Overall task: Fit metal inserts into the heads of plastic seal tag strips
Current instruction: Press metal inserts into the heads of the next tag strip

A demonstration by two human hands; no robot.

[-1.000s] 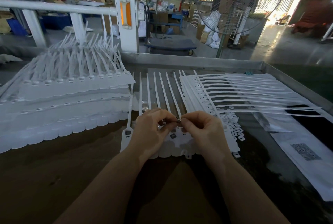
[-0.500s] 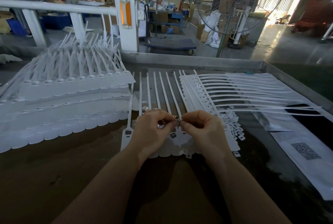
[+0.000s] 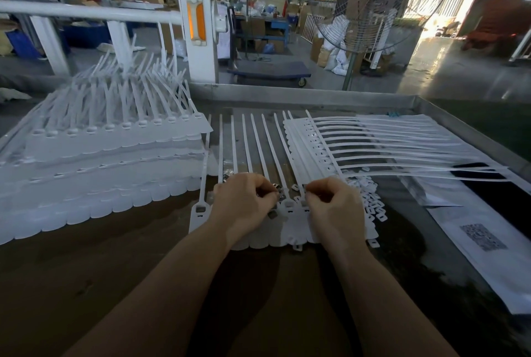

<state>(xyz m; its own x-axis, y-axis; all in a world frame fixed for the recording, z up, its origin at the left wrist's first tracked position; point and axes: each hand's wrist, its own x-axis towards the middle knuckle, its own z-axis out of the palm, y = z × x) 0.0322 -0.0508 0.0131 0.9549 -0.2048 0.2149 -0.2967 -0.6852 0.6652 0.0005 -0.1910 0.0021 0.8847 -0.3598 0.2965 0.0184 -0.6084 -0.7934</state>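
A: Where does the row of seal tag strips (image 3: 258, 149) lie?

B: Flat on the worktable (image 3: 86, 270), near the middle, with the tails running toward the far edge and the wide flat heads toward the near edge. The long axis of each strip goes near to far, fanned a little.

A: And the hands?

B: Both forearms come in from the near edge and converge over the heads of that row. The left hand (image 3: 244, 204) is curled, knuckles up, its thumb and forefinger pinched on small metal inserts (image 3: 277, 188) at its fingertips, just above the strip heads. The right hand (image 3: 334, 207) is curled too, its thumb and fingertips drawn together over a strip head; whether it holds an insert cannot be told, as the fingers hide it.

A: Do the hands touch?

B: No, they stand just beside each other, with a couple of strip heads showing between them. One dark insert (image 3: 272, 214) sits on a head below the left hand's fingers.

A: What else is on the table?

B: A tall stack of strip sheets (image 3: 109, 161) toward the left edge, tails rising toward the far side. A second batch (image 3: 388, 149) lies toward the right edge, its tails pointing right. Small white plastic pieces (image 3: 370, 201) are heaped just right of the right hand, and a white sheet with a printed code (image 3: 482, 237) lies near the right edge.
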